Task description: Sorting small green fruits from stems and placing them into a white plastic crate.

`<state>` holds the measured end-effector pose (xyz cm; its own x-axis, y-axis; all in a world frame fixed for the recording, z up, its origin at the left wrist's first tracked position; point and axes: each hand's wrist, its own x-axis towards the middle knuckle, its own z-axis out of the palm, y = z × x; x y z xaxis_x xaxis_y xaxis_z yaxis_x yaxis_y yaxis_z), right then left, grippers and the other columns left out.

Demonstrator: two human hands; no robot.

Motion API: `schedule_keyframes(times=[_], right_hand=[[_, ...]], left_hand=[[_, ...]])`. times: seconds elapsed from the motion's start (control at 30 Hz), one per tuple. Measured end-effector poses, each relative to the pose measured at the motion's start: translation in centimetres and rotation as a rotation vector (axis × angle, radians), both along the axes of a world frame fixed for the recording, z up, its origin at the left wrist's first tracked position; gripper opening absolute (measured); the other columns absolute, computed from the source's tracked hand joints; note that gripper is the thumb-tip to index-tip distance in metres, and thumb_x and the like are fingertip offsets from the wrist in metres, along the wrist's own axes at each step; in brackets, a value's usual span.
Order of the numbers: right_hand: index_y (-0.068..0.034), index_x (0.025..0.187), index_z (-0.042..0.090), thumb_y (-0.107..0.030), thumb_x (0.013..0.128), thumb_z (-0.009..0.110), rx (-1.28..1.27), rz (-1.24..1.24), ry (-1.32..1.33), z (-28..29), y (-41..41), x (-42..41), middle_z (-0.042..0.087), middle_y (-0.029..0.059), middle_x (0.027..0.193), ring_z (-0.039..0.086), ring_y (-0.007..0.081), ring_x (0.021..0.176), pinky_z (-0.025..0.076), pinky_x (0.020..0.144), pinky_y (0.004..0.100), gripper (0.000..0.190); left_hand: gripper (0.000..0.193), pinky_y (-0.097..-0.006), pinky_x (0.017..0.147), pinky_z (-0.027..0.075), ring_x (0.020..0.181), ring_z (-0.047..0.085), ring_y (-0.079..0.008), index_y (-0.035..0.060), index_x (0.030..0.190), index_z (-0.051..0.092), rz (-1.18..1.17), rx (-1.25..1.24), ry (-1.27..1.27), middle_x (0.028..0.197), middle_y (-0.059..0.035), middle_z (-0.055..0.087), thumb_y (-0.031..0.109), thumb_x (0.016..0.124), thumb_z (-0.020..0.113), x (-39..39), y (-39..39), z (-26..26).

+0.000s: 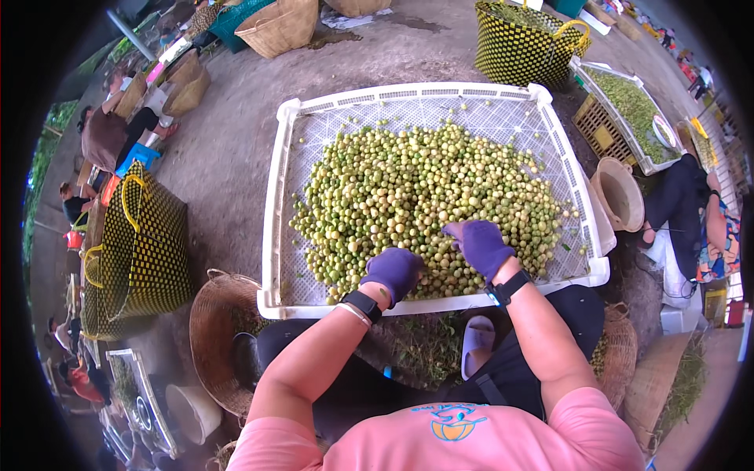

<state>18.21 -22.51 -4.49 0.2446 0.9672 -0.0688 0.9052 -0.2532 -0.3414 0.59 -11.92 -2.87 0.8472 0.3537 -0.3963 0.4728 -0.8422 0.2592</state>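
A heap of small round green and pale-yellow fruits [412, 176] lies spread over a white plastic mesh tray [424, 89]. My left hand [393, 274], in a purple glove, is curled at the near edge of the heap, and its fingertips are hidden. To its right, my right hand [482, 247] wears a matching glove and rests over the fruits, its thumb and fingers pointing left. Whether either hand pinches a fruit cannot be made out. The fruits lie against both hands. Loose fruits and bits of leaf dot the mesh near the tray's sides.
A wicker basket [206, 335] stands at my left knee, another basket [618, 347] at my right. Yellow-and-black woven bags [156, 247] stand left and at the back right. A seated person [677, 206] is close on the right, beside a plastic bucket [618, 194] and another tray [627, 106].
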Motion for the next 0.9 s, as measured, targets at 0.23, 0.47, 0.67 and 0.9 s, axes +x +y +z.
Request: schedule_keyframes(times=[0.23, 0.47, 0.67, 0.9], right_hand=[[-0.003, 0.099, 0.066, -0.014, 0.083, 0.057, 0.372, -0.107, 0.614, 2.4, 0.6, -0.8, 0.065, 0.0194, 0.085, 0.064, 0.0337, 0.077, 0.051, 0.07, 0.0389, 0.021], [-0.004, 0.087, 0.063, -0.021, 0.084, 0.057, 0.245, 0.046, 0.053, 2.3, 0.8, -2.6, 0.063, 0.0163, 0.076, 0.063, 0.0322, 0.07, 0.049, 0.063, 0.0424, 0.018], [-0.005, 0.071, 0.062, -0.022, 0.08, 0.057, 0.291, 0.008, 0.122, 1.9, 1.2, -3.8, 0.06, 0.0191, 0.066, 0.061, 0.0367, 0.062, 0.048, 0.057, 0.0437, 0.019], [-0.004, 0.072, 0.065, -0.022, 0.081, 0.053, 0.227, -0.09, 0.743, 3.8, 0.9, -3.1, 0.063, 0.0193, 0.071, 0.062, 0.0368, 0.067, 0.049, 0.061, 0.042, 0.024]], left_hand=[[0.013, -0.0234, 0.049, 0.043, 0.057, 0.05, -0.0062, 0.0033, 0.085, 0.061, 0.62, -0.977, -0.666, 0.067, 0.0007, 0.057, 0.016, 0.086, 0.06, 0.5, 1.7, -0.3], [0.016, -0.0217, 0.048, 0.04, 0.058, 0.052, -0.0065, 0.0009, 0.09, 0.061, 0.797, -1.031, -0.685, 0.071, -0.0018, 0.061, 0.015, 0.085, 0.064, 1.5, 0.7, 0.9], [0.013, -0.0216, 0.052, 0.043, 0.063, 0.052, -0.0049, -0.0017, 0.091, 0.062, 0.583, -0.797, -0.831, 0.077, -0.0015, 0.065, 0.009, 0.085, 0.064, 1.2, 0.8, -1.9], [0.015, -0.0242, 0.049, 0.039, 0.059, 0.045, -0.0033, -0.0021, 0.083, 0.061, 0.434, -0.314, -0.766, 0.064, -0.0022, 0.06, 0.012, 0.08, 0.067, 1.4, 1.7, -0.3]])
